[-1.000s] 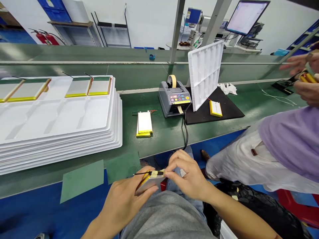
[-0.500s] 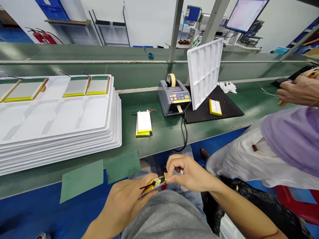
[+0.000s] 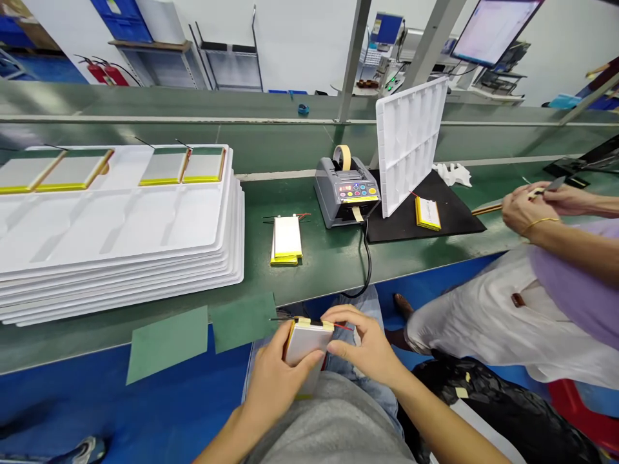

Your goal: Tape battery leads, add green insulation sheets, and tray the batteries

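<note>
My left hand (image 3: 276,380) and my right hand (image 3: 360,341) hold a flat lithium pouch battery (image 3: 304,343) above my lap. Its face is silver-white, with yellow edging and pale tape along the top edge. A black lead (image 3: 283,319) runs out to the left and a red lead (image 3: 342,327) to the right. My left hand grips the lower left side, and my right fingers pinch the top right corner. The battery's lower part is hidden behind my left hand.
On the green bench stand a stack of white trays (image 3: 120,238) holding pouch cells, a small pile of batteries (image 3: 286,241), a tape dispenser (image 3: 345,192), and an upright white tray (image 3: 410,145) on a black mat (image 3: 425,206). A co-worker's hands (image 3: 529,206) work at the right.
The battery has turned from a steep tilt to show its broad face toward me. The co-worker's hands have moved left and lower, over the bench.
</note>
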A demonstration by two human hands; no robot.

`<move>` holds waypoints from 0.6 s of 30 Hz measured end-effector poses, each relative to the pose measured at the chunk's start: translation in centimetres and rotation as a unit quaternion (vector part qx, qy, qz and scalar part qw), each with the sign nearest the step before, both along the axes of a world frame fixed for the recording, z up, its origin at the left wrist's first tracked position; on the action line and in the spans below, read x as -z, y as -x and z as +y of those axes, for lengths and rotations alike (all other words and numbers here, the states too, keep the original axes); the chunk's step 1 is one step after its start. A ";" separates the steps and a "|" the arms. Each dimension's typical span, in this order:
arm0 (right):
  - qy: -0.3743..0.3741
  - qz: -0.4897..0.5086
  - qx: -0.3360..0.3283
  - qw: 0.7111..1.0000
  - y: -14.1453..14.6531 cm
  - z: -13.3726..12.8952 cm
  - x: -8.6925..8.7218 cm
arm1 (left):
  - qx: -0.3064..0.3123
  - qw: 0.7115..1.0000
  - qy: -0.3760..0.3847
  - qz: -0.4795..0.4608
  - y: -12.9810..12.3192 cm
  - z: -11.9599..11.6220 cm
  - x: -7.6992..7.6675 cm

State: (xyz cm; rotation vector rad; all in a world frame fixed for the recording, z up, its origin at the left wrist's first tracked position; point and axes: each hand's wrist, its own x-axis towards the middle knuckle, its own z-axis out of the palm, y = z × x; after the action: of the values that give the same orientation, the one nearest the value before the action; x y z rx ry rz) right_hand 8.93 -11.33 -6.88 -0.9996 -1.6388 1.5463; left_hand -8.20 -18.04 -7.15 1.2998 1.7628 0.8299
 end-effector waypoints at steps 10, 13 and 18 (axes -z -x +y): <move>0.446 0.105 0.085 0.885 2.9 -2.3 7.8 | -0.141 0.913 0.153 -0.352 -1.3 -1.6 6.2; 0.438 0.137 0.067 0.886 5.4 -2.1 8.1 | -0.204 0.906 0.135 -0.344 0.3 -1.6 7.2; 0.410 0.178 0.005 0.895 8.8 -1.5 7.1 | -0.278 0.901 0.102 -0.318 3.0 -1.8 7.5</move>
State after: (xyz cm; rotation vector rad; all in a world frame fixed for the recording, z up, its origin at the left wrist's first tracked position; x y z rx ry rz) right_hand 0.10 -12.87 -13.96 -1.0219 -0.7003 2.3160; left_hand -11.22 -19.84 -14.69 0.2961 1.6126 1.1785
